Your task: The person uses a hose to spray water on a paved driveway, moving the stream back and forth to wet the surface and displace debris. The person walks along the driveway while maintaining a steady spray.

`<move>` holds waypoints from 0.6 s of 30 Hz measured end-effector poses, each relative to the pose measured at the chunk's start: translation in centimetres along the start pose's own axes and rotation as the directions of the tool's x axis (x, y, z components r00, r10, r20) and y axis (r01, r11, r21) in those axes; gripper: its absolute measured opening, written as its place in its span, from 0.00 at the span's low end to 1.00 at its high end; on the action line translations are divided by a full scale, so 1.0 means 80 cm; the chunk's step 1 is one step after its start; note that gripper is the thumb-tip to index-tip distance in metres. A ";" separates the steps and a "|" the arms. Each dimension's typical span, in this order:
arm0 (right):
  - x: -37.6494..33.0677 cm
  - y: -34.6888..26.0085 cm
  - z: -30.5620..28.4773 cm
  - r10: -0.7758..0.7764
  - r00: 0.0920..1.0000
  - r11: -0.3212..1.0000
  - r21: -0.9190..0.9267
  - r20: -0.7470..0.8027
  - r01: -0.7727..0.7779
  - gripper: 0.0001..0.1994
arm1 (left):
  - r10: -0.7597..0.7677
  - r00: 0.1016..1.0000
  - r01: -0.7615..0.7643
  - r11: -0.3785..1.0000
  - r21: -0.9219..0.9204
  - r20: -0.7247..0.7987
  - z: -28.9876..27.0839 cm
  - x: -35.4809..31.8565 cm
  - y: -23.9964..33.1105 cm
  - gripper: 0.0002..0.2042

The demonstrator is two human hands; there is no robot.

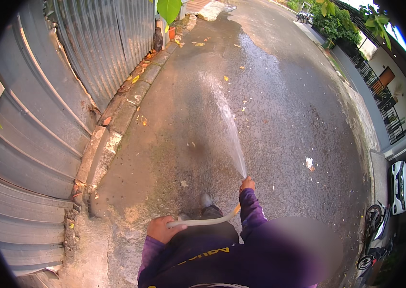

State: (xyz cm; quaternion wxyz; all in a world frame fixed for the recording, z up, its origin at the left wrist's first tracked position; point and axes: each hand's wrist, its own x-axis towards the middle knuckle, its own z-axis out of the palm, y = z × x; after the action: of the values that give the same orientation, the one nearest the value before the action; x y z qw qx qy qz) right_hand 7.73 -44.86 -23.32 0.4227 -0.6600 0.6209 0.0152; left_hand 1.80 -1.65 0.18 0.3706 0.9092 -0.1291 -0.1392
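Note:
A pale garden hose (208, 222) runs in a shallow curve across the front of my body. My left hand (163, 229) is closed round it at the left, fingers wrapped over the tube. Farther out, my right hand (247, 184) grips the hose near its outlet, where the tube looks more orange. From there a spray of water (229, 122) shoots forward and slightly left over the road, fanning out into white drops. Whether a nozzle or only a thumb shapes the spray is hidden by my fingers. Both arms wear purple sleeves.
Wet asphalt (289, 129) stretches ahead, dotted with fallen leaves. A corrugated metal fence (102, 43) and a stone curb (135, 96) line the left. On the right stand a motorcycle (375, 235), a white car (401, 187) and a black railing (381, 98). Leaves (168, 9) hang overhead.

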 end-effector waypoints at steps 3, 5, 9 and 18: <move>0.019 0.015 0.011 -0.046 0.999 0.998 -0.045 0.015 0.046 0.18 | 0.013 1.000 -0.013 0.999 0.049 0.005 0.005 0.003 -0.004 0.25; 0.090 0.062 0.026 -0.171 0.981 0.984 0.033 -0.096 0.175 0.20 | 0.038 0.999 -0.038 0.999 0.021 0.001 0.007 0.004 -0.003 0.25; 0.130 0.070 0.048 -0.220 0.962 0.958 0.151 -0.160 0.244 0.22 | 0.037 0.999 -0.037 0.999 -0.004 -0.020 0.003 0.002 -0.003 0.25; 0.061 0.016 0.049 -0.223 0.961 0.959 0.141 -0.162 0.246 0.21 | 0.000 1.000 0.000 1.000 0.000 0.005 0.001 0.006 -0.001 0.24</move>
State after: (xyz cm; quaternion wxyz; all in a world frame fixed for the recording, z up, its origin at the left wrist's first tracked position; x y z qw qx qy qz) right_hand 9.75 -46.41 -29.20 0.4271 -0.6922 0.5664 -0.1327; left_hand 2.19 -1.79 -0.01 0.3702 0.9089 -0.1300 -0.1415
